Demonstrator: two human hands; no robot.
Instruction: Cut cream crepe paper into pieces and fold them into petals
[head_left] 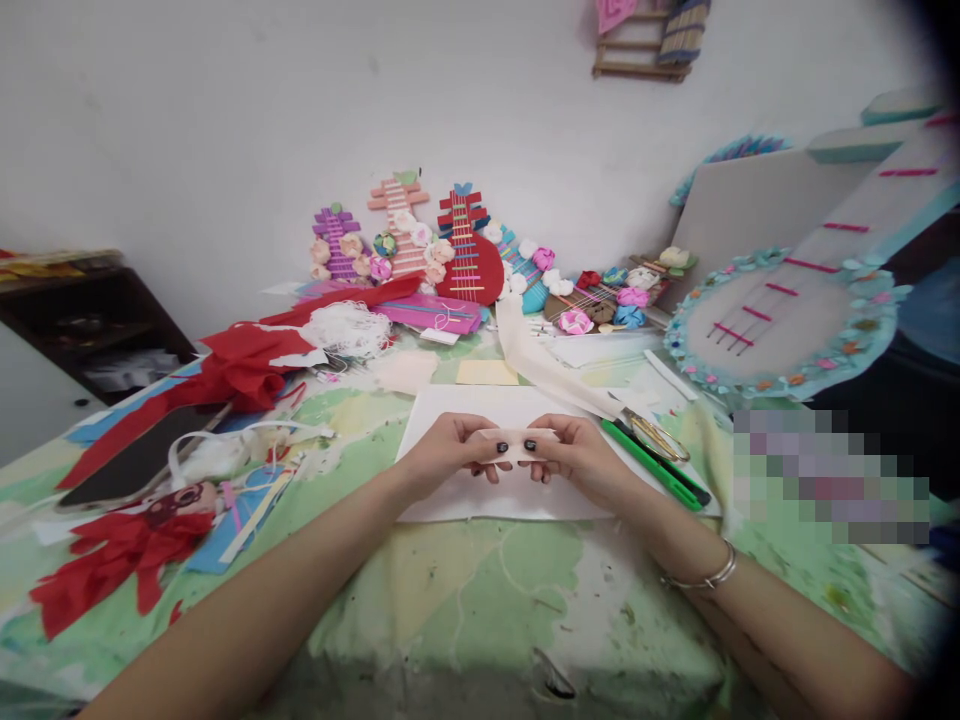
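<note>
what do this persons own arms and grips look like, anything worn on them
The left forearm and right forearm are bare, with no sleeves in view. Both the left grip and right grip show dark, nearly black nail polish, glossy on the thumbs. A thin silver-coloured bracelet circles the right wrist; none shows on the left.

one pale strip [516,447], off-white with a slight pink tint, short and narrow. paper or cloth, can't tell. pinched at both ends, so the ends are partly covered and the bare middle shows. long side runs left to right, near level, roughly parallel to the front edge of the worktop [465,590]. looks about flat across the middle; any fold is too small to read. sits over the white sheet [495,505], between its front and back edges, nearer its left edge than its right.
</note>
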